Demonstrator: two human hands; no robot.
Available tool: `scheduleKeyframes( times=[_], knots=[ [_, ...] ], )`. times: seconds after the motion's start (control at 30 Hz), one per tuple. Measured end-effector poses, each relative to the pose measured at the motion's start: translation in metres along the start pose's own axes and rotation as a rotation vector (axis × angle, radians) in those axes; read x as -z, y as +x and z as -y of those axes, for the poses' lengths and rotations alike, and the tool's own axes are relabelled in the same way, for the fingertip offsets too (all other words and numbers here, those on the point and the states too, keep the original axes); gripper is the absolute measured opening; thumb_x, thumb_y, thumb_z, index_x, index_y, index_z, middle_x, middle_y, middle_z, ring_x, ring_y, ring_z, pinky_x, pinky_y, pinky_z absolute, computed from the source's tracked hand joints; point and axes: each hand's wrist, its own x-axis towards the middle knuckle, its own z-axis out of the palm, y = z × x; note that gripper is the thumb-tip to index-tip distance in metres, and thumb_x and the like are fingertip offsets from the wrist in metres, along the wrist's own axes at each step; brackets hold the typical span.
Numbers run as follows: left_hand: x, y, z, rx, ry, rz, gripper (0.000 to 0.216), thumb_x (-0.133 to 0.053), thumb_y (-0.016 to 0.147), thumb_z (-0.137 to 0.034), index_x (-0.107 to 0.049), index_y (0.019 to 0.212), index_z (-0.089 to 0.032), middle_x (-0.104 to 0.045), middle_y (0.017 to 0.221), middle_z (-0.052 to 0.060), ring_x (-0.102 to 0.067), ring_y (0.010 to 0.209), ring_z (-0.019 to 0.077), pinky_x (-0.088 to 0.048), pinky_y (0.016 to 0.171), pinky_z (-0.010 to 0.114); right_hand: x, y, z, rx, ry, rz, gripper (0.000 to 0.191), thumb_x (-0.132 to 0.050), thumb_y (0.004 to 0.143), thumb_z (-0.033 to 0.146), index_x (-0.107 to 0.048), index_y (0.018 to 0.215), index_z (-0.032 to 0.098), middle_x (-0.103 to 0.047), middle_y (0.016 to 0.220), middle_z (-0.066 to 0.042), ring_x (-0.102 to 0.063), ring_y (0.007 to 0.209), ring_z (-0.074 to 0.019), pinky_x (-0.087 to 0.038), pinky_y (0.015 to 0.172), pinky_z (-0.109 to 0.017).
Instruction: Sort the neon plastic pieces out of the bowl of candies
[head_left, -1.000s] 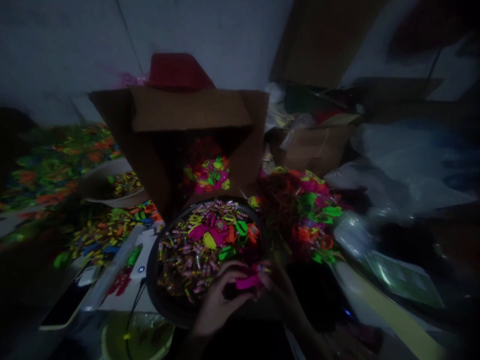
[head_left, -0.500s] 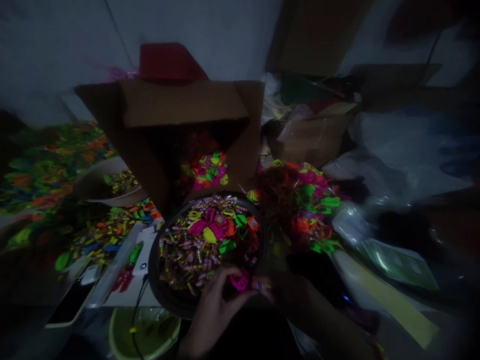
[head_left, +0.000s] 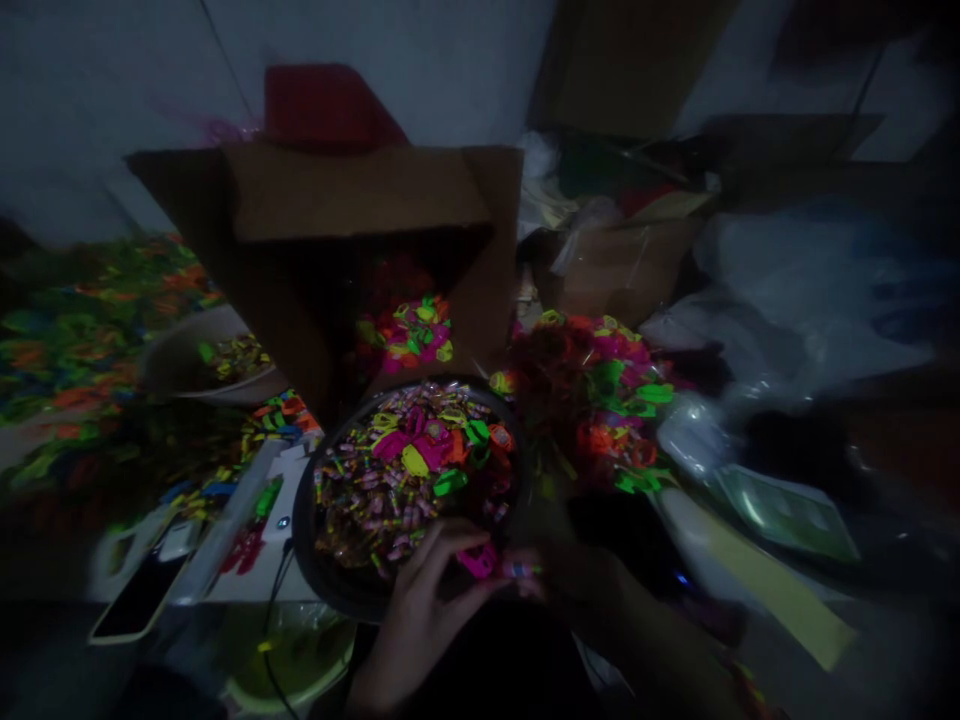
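Observation:
My left hand (head_left: 420,605) pinches a small magenta plastic toy piece (head_left: 478,560) between thumb and fingers at the near edge of a round dark basin. In my right hand (head_left: 534,585), mostly in shadow, is a small wrapped candy roll (head_left: 517,570), held against or close to the magenta piece; whether they touch I cannot tell. The dark basin (head_left: 304,545) is filled with similar wrapped candy rolls (head_left: 390,500). On top of them lie several bright plastic pieces, among them a yellow piece (head_left: 414,460) and a green piece (head_left: 450,483).
Behind the basin a cardboard box (head_left: 360,190) opens toward me, bright pieces inside. A colourful heap (head_left: 622,390) lies right of it. To the left are a bowl (head_left: 161,365), a phone (head_left: 142,600) and a cable (head_left: 274,600). A pale green tub (head_left: 300,690) stands below.
The view has shifted slightly, so the scene sits a little higher and further left. Both hands keep their hold, and the candy roll shows more clearly beside the magenta piece.

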Motion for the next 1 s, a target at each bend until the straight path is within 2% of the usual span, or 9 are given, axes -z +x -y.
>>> scheduleKeyframes(
  times=[0.2,0.43,0.6,0.77,0.87,0.93,1.0],
  knots=[
    [-0.002,-0.001,0.001,-0.005,0.013,-0.018,0.023,-0.068,0.080,-0.030,-0.059,0.101,-0.024,-0.066,0.096,0.003,-0.063,0.090,0.0185,-0.051,0.078,0.027,-0.001,0.000,-0.003,-0.040,0.020,-0.011,0.024,-0.051,0.087,0.030,-0.068,0.104,0.029,-0.072,0.091,-0.003,-0.068,0.082,-0.0169,-0.054,0.073,-0.025],
    [0.001,-0.002,-0.007,0.006,0.059,0.085,0.018,-0.063,0.084,-0.023,-0.059,0.101,-0.024,-0.065,0.095,0.003,-0.062,0.091,0.0168,-0.049,0.081,0.024,-0.008,-0.002,-0.012,-0.076,0.044,-0.077,0.024,-0.053,0.085,0.038,-0.070,0.097,0.027,-0.071,0.093,-0.006,-0.067,0.091,-0.0210,-0.053,0.081,-0.031],
    [0.001,-0.003,-0.016,-0.025,0.045,0.128,0.014,-0.059,0.085,-0.017,-0.059,0.097,-0.023,-0.064,0.093,0.001,-0.062,0.088,0.0142,-0.047,0.077,0.019,-0.017,-0.007,-0.023,-0.101,0.040,-0.096,0.023,-0.057,0.083,0.037,-0.069,0.102,0.029,-0.071,0.092,-0.004,-0.068,0.087,-0.0201,-0.055,0.079,-0.029],
    [-0.005,-0.004,-0.012,0.068,0.107,0.138,0.009,-0.056,0.087,-0.024,-0.060,0.095,-0.023,-0.064,0.094,0.003,-0.061,0.090,0.0168,-0.048,0.080,0.024,-0.025,-0.005,-0.042,-0.096,-0.001,-0.082,0.021,-0.058,0.084,0.033,-0.068,0.102,0.027,-0.072,0.088,-0.004,-0.068,0.082,-0.0180,-0.055,0.073,-0.027],
    [-0.007,-0.007,-0.004,0.126,0.172,0.267,0.017,-0.062,0.084,-0.032,-0.063,0.099,-0.023,-0.066,0.101,0.005,-0.059,0.099,0.0221,-0.047,0.088,0.032,-0.016,-0.002,-0.057,-0.081,-0.039,-0.090,0.022,-0.058,0.086,0.035,-0.065,0.100,0.020,-0.069,0.090,-0.004,-0.066,0.075,-0.0130,-0.056,0.068,-0.027],
    [-0.004,-0.013,0.004,0.164,0.180,0.370,0.028,-0.067,0.079,-0.037,-0.063,0.105,-0.026,-0.065,0.108,0.005,-0.058,0.105,0.0243,-0.046,0.091,0.035,0.001,-0.001,-0.066,-0.084,-0.077,-0.151,0.024,-0.053,0.090,0.036,-0.062,0.102,0.018,-0.066,0.096,-0.004,-0.064,0.077,-0.0112,-0.055,0.070,-0.028],
    [0.003,-0.022,0.014,0.229,0.175,0.370,0.030,-0.066,0.080,-0.038,-0.062,0.108,-0.029,-0.064,0.112,0.003,-0.058,0.106,0.0234,-0.047,0.091,0.035,0.023,0.001,-0.075,-0.097,-0.120,-0.250,0.024,-0.048,0.093,0.035,-0.060,0.105,0.018,-0.064,0.102,-0.005,-0.062,0.085,-0.0124,-0.053,0.074,-0.030]
  ],
)
